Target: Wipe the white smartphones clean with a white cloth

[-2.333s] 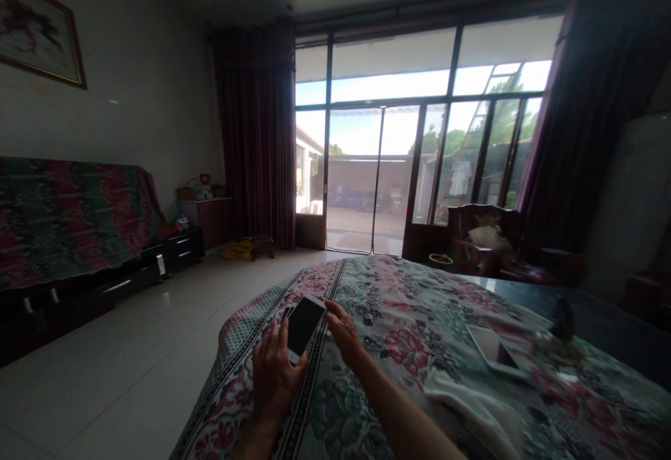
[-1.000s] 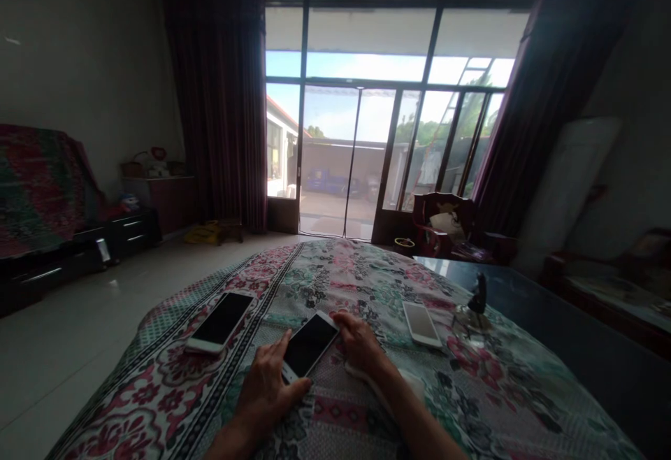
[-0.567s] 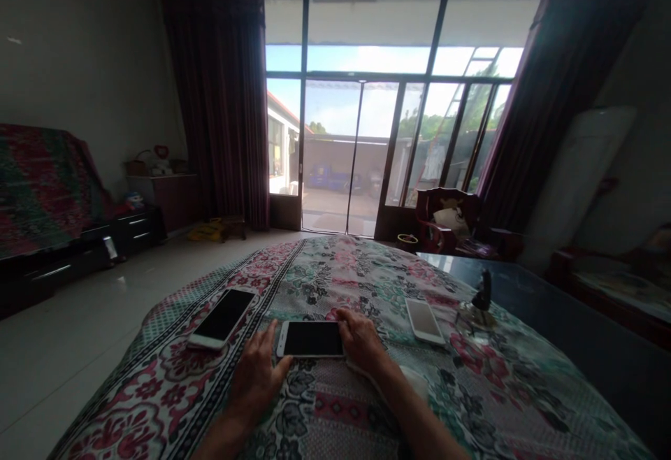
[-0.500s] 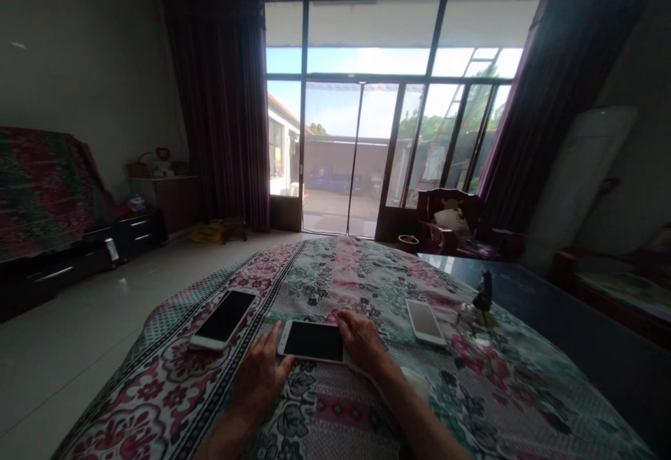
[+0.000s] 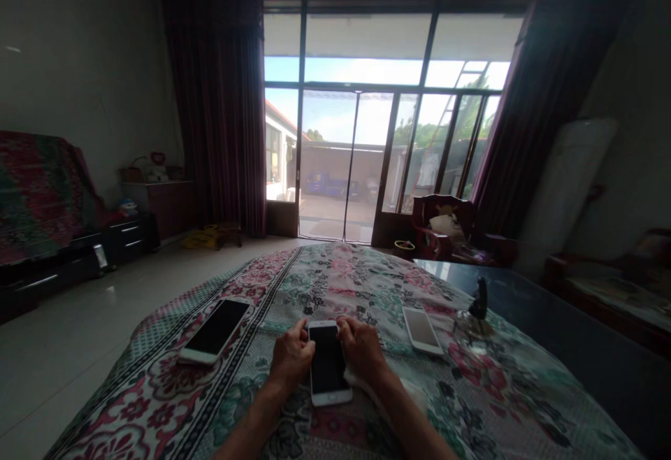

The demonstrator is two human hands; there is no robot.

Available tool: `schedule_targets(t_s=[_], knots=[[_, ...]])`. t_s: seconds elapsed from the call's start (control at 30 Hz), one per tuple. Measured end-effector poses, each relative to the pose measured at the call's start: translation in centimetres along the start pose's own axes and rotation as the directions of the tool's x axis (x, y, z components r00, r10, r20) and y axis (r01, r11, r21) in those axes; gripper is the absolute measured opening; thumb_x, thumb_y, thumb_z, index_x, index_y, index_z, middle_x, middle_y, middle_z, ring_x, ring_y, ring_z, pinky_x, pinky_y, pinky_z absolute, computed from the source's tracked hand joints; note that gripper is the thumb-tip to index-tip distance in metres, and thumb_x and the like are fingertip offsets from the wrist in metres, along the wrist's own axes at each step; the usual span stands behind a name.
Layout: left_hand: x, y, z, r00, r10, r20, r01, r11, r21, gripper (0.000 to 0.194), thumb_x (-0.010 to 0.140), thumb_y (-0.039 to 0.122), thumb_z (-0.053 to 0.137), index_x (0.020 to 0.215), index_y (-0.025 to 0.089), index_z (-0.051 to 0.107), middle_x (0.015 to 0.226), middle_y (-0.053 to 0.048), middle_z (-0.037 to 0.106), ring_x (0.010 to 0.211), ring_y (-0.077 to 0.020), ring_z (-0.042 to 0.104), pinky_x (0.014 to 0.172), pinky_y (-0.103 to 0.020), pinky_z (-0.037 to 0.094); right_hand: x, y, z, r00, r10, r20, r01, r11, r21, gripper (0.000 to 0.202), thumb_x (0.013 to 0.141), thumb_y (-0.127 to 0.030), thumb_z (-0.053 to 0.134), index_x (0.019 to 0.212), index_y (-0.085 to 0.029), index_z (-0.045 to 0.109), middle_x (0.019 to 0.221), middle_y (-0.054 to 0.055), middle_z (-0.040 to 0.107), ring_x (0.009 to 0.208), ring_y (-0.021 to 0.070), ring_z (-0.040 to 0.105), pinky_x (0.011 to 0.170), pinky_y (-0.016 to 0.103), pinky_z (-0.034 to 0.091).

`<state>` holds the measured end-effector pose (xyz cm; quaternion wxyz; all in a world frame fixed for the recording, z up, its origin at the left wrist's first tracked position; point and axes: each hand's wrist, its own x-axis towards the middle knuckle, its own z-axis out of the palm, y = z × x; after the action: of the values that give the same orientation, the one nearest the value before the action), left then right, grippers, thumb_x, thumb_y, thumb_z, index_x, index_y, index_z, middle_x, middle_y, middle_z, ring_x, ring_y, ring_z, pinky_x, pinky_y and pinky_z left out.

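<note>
A white smartphone (image 5: 328, 369) with a dark screen stands lengthwise on the patterned cloth (image 5: 361, 285) in front of me. My left hand (image 5: 292, 351) is closed at its upper left edge, fingers curled and thumb against the side. At the upper right edge, my right hand (image 5: 361, 345) is closed on the phone too, its fingertips near the top corner. Some soft white material, perhaps tissue or cloth (image 5: 414, 396), shows beneath my right hand and forearm; whether the hand holds any of it I cannot tell.
To the left lies a second white phone (image 5: 217, 331), dark screen up. A third phone (image 5: 422, 331) with a pale face lies to the right, beside a small dark figure on a clear base (image 5: 478, 306). A dark glossy tabletop (image 5: 516, 296) borders the cloth on the right.
The middle phone has turned from lying crosswise to pointing away from me. My left hand, spread beside it before, has closed on its left edge. The view has shifted slightly.
</note>
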<state>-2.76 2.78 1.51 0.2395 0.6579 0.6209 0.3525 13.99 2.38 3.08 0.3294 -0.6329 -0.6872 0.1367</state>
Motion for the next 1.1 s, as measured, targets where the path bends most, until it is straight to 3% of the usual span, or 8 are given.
schedule_targets(t_s=[0.2, 0.37, 0.53, 0.7, 0.83, 0.97, 1.1], knots=[[0.9, 1.8, 2.5, 0.996, 0.061, 0.065, -0.050, 0.985, -0.164, 0.053, 0.073, 0.013, 0.056, 0.126, 0.017, 0.055, 0.115, -0.005, 0.069, 0.098, -0.0158, 0.067, 0.080, -0.020, 0.052, 0.8, 1.2, -0.6, 0.981, 0.139, -0.139, -0.137, 0.990, 0.028, 0.033, 0.092, -0.025, 0.037, 0.099, -0.020, 0.069, 0.095, 0.008, 0.073, 0.087, 0.0197, 0.067, 0.073, 0.024, 0.043], [1.1, 1.6, 3.5, 0.979, 0.183, 0.095, -0.140, 0.928, -0.346, 0.062, 0.069, 0.016, 0.056, 0.131, 0.015, 0.051, 0.129, -0.007, 0.062, 0.118, -0.0223, 0.058, 0.089, -0.027, 0.052, 1.1, 1.8, -0.6, 0.971, 0.175, -0.166, -0.153, 0.979, 0.136, 0.038, 0.091, -0.028, 0.034, 0.108, -0.018, 0.067, 0.106, 0.008, 0.070, 0.098, 0.0186, 0.065, 0.084, 0.024, 0.045], [0.5, 0.9, 3.3, 0.955, 0.292, 0.057, -0.280, 0.946, -0.165, 0.077, 0.063, 0.026, 0.064, 0.136, 0.012, 0.045, 0.141, -0.013, 0.050, 0.134, -0.0296, 0.040, 0.112, -0.041, 0.032, 1.2, 1.9, -0.8, 0.966, 0.197, -0.165, -0.167, 0.970, 0.176, 0.040, 0.089, -0.028, 0.033, 0.108, -0.018, 0.067, 0.105, 0.009, 0.071, 0.096, 0.0199, 0.065, 0.084, 0.026, 0.046], [0.1, 0.3, 2.1, 0.924, 0.307, 0.229, -0.302, 0.951, -0.058, 0.095, 0.058, 0.032, 0.072, 0.143, 0.010, 0.036, 0.148, -0.017, 0.038, 0.141, -0.0337, 0.025, 0.116, -0.046, 0.023, 1.4, 2.0, -3.6, 0.973, 0.183, -0.139, -0.158, 0.971, 0.178, 0.035, 0.085, -0.028, 0.040, 0.102, -0.019, 0.070, 0.099, 0.006, 0.072, 0.090, 0.0193, 0.066, 0.080, 0.025, 0.047], [0.4, -0.4, 1.4, 0.885, 0.363, 0.292, -0.349, 0.932, -0.102, 0.092, 0.059, 0.027, 0.071, 0.143, 0.016, 0.036, 0.148, -0.013, 0.040, 0.139, -0.0302, 0.031, 0.115, -0.043, 0.027, -0.3, 2.0, -6.2, 1.000, 0.000, 0.024, -0.004, 0.983, 0.184, 0.030, 0.081, -0.028, 0.048, 0.098, -0.018, 0.071, 0.095, 0.006, 0.072, 0.087, 0.0201, 0.066, 0.079, 0.027, 0.048], [0.5, -0.9, 1.6, 0.882, 0.388, 0.269, -0.373, 0.922, -0.105, 0.089, 0.060, 0.026, 0.070, 0.143, 0.018, 0.037, 0.148, -0.011, 0.041, 0.139, -0.0285, 0.031, 0.115, -0.042, 0.026, -4.2, 1.7, -7.4, 0.943, -0.277, 0.184, 0.252, 0.956, 0.148, 0.025, 0.079, -0.027, 0.057, 0.100, -0.025, 0.071, 0.106, 0.005, 0.069, 0.099, 0.0205, 0.063, 0.091, 0.031, 0.045], [0.4, -1.0, 2.1, 0.904, 0.342, 0.257, -0.354, 0.935, 0.001, 0.089, 0.060, 0.029, 0.069, 0.142, 0.013, 0.038, 0.150, -0.012, 0.037, 0.142, -0.0300, 0.023, 0.116, -0.041, 0.023, -7.6, 1.5, -7.0, 0.900, -0.341, 0.272, 0.340, 0.939, 0.055, 0.026, 0.090, -0.032, 0.049, 0.107, -0.034, 0.067, 0.126, 0.002, 0.060, 0.118, 0.0196, 0.054, 0.101, 0.032, 0.040]])
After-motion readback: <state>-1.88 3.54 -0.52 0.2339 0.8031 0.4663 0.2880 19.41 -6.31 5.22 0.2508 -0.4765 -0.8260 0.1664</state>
